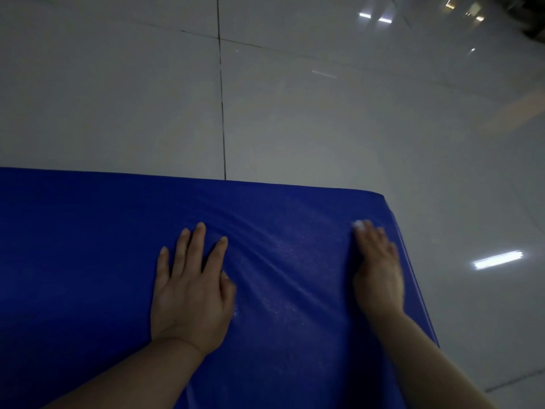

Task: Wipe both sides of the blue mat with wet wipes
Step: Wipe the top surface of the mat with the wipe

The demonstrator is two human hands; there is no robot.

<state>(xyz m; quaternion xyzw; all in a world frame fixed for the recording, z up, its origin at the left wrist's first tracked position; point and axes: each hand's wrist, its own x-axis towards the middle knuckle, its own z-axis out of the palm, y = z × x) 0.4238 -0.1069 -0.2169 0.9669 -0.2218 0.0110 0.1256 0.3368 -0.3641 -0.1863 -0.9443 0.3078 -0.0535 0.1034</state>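
Blue mat [88, 246] lies flat across the lower half of the head view, filling from 6 to 9 o'clock and reaching past centre; its far edge runs left to right just below mid-frame, its right corner rounded at about 3 o'clock; surface shows soft creases fanning between the two hands and a pale speckled sheen in the patch between them.

Left hand [191, 290] lies palm-down on the mat, a little left of centre, toward 7 o'clock; fingers straight and spread apart, thumb tucked alongside the palm's right edge; nothing held; forearm enters from the bottom edge at 7 o'clock.

Right hand [379, 273] rests on the mat near its right edge, at about 4 o'clock; blurred; fingers lie extended and close together, pointing away from the person; a small white bit [359, 224] shows at the fingertips, likely a wet wipe pressed under the hand, though the blur keeps it from being certain; whether any finger curls round it cannot be told; forearm comes in from 5 o'clock.

Floor [324, 113] of large glossy pale tiles fills the upper half, from 9 through 12 to 3 o'clock; a dark grout line [221, 107] runs down from 12 o'clock to the mat's far edge; bright strip reflections [498, 259] sit at 3 o'clock, just beyond the mat's right side, with more at 1 o'clock.
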